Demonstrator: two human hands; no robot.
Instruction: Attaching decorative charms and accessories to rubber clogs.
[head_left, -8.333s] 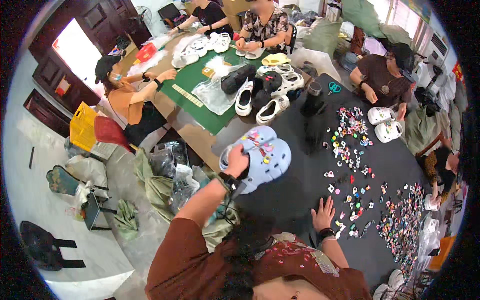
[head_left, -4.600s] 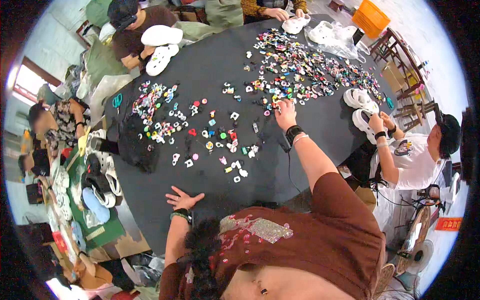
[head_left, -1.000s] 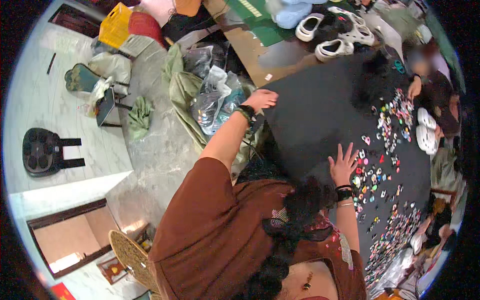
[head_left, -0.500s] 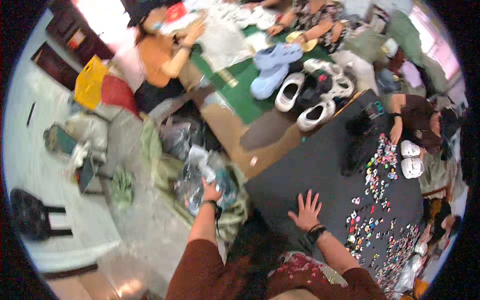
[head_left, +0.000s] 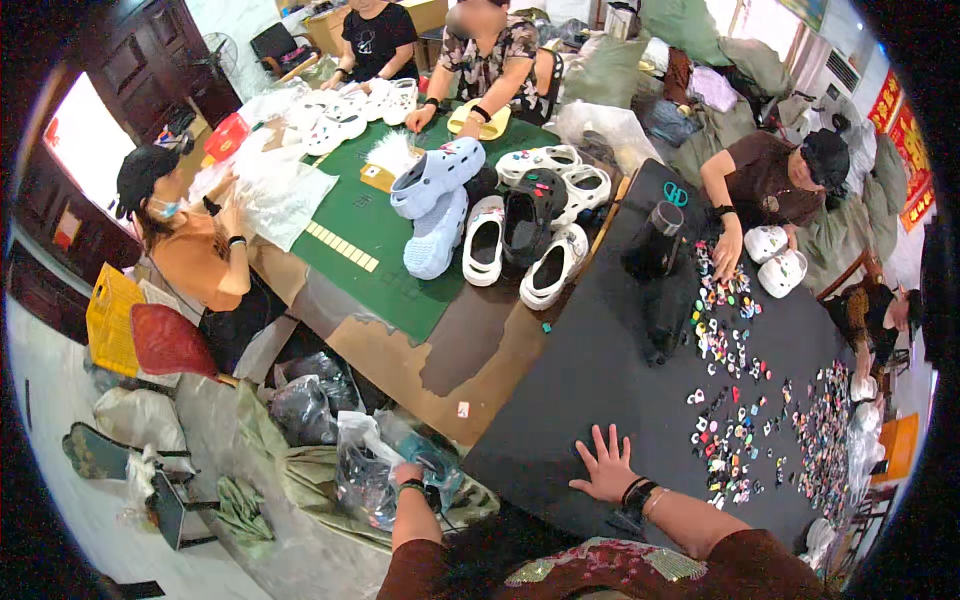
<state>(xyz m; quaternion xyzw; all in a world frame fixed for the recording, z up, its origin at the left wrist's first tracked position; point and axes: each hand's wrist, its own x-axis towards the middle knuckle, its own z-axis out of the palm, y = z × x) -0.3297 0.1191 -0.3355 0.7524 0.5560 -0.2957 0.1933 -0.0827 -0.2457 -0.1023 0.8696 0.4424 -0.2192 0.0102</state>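
Note:
My left hand [head_left: 407,476] is low on the left, at a clear plastic bag [head_left: 365,470] with dark contents, inside an open green sack [head_left: 300,465]. Its fingers look closed at the bag's edge, though the plastic partly covers them. Palm down, my right hand [head_left: 606,468] lies on the black tabletop [head_left: 560,400] with fingers spread and nothing in it. Many small colourful shoe charms [head_left: 735,430] are scattered to the right of that hand.
Light blue clogs [head_left: 437,215], white clogs [head_left: 485,240] and a black clog [head_left: 530,220] stand farther ahead, beside a green mat [head_left: 385,290]. A dark bottle [head_left: 660,235] lies near them. Several co-workers sit around the tables; one reaches into charms beside white clogs [head_left: 780,272].
The view has swung so that the tables and clogs appear farther left and lower. My left hand has gone from an extended finger over the bags to closed fingers at one; my right stays spread.

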